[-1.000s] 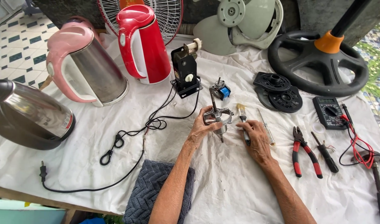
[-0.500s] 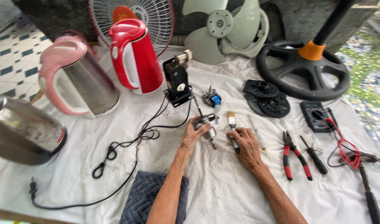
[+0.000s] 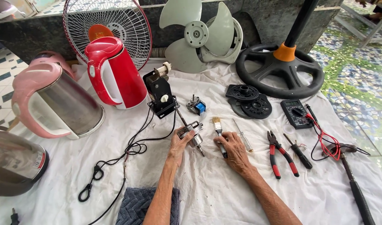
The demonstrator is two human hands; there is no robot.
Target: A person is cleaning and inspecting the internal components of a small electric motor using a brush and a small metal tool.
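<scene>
This is a small appliance repair spot: a white cloth (image 3: 207, 196) spread over a tiled floor (image 3: 357, 75) carries electric kettles (image 3: 114, 73), a fan grille (image 3: 107, 25), fan blades (image 3: 199, 33), a fan base (image 3: 278, 73), pliers (image 3: 280, 154), a screwdriver (image 3: 298, 151) and a multimeter (image 3: 296, 113).

On a white cloth (image 3: 224, 196), the left hand (image 3: 180, 143) gripped a small metal motor part (image 3: 192, 132), its shaft pointing down toward the person. The right hand (image 3: 232, 146) lay just beside it, fingers closed around a paintbrush (image 3: 218, 127) with bristles pointing away. A screwdriver (image 3: 243, 135) lay near the right hand, with red pliers (image 3: 280, 153) further right. Behind stood a red kettle (image 3: 114, 73), a pink kettle (image 3: 53, 98), a fan blade (image 3: 199, 33) and a multimeter (image 3: 296, 113).
</scene>
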